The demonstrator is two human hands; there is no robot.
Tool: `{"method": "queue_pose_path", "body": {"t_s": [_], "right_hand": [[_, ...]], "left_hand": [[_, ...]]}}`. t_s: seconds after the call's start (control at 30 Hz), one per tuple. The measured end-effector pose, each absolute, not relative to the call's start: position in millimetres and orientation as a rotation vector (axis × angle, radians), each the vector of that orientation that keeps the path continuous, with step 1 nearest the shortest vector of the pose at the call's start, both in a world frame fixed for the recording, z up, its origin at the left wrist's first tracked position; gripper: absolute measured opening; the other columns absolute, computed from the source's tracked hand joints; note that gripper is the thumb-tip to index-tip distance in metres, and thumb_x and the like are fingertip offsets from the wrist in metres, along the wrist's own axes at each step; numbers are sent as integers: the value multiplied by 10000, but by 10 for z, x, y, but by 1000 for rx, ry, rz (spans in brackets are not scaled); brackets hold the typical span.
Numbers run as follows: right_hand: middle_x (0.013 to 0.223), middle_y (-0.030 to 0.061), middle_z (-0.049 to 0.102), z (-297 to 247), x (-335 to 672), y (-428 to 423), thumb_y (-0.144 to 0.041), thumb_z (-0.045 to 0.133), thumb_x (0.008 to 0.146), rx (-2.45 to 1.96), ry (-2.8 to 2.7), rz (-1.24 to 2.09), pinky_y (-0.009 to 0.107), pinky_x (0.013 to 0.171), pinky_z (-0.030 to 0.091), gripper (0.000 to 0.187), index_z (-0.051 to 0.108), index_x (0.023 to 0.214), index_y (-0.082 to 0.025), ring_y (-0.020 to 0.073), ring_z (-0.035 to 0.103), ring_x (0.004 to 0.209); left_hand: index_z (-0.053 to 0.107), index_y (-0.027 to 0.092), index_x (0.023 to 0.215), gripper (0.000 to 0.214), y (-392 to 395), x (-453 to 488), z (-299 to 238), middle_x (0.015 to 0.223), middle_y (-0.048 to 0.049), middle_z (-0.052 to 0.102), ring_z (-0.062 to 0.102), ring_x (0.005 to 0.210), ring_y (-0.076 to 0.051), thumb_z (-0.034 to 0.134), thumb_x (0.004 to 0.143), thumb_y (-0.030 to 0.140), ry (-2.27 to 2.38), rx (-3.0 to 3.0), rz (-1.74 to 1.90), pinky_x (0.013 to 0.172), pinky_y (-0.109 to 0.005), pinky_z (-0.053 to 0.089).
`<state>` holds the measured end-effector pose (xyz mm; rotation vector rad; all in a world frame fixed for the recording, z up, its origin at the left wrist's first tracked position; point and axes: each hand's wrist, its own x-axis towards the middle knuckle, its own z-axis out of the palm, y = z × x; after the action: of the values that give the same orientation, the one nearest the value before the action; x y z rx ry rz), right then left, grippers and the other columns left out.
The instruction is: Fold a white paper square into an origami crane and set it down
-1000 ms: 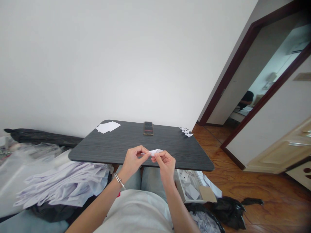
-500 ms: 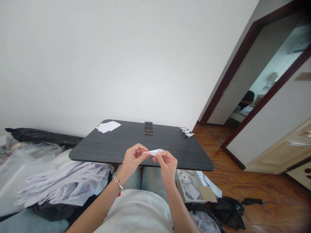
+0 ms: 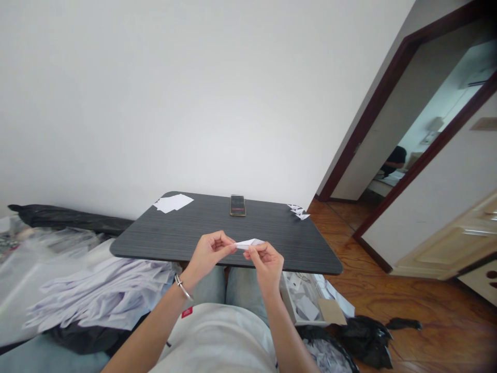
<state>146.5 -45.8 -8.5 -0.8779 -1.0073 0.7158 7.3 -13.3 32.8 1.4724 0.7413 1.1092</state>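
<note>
Between my two hands is a small piece of folded white paper (image 3: 247, 243), narrow and pointed toward the left. My left hand (image 3: 212, 252) pinches its left tip between thumb and fingers. The thicker right end is pinched by my right hand (image 3: 266, 260). Both hands are just above the near edge of the dark table (image 3: 217, 223). Several pointed folded paper pieces (image 3: 298, 211) stand at the table's far right corner. A few flat white sheets (image 3: 174, 202) lie at its far left.
A phone-like dark device (image 3: 237, 205) is at the table's back middle. Piled white cloth (image 3: 104, 292) lies at lower left. To the lower right are a box of papers (image 3: 289, 303) and a black bag (image 3: 367, 336) on the floor. A person (image 3: 395, 159) shows through the doorway.
My left hand has shifted slightly left along the paper toward its tip. My right hand has stayed nearly still on the other end.
</note>
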Motion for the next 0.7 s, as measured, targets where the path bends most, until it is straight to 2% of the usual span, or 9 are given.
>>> {"method": "queue_pose_path", "body": {"t_s": [0.23,0.53,0.7], "right_hand": [[572,0,620,-69,1467,-470,-229,633,709,-879,-1027,698,245,520,500,122,568,638,-154,125,600,518],[569,0,625,-53,1446,-472,-236,647,696,-856,-962,694,253,519,515,134,563,632,-152,131,608,519],[561,-2,621,-69,1444,-467,-238,652,690,-842,-969,644,248,509,507,138,565,623,-154,129,603,508]], "left_hand": [[540,117,623,204,-139,81,362,590,4,628,577,556,-95,708,609,232,734,1316,1062,596,-213,464],[592,122,815,198,-137,7,347,703,-19,644,613,643,-114,616,720,294,696,1185,1036,640,-234,505],[595,109,710,230,-128,7,360,652,-27,652,594,566,-98,632,697,336,769,1229,972,575,-210,495]]}}
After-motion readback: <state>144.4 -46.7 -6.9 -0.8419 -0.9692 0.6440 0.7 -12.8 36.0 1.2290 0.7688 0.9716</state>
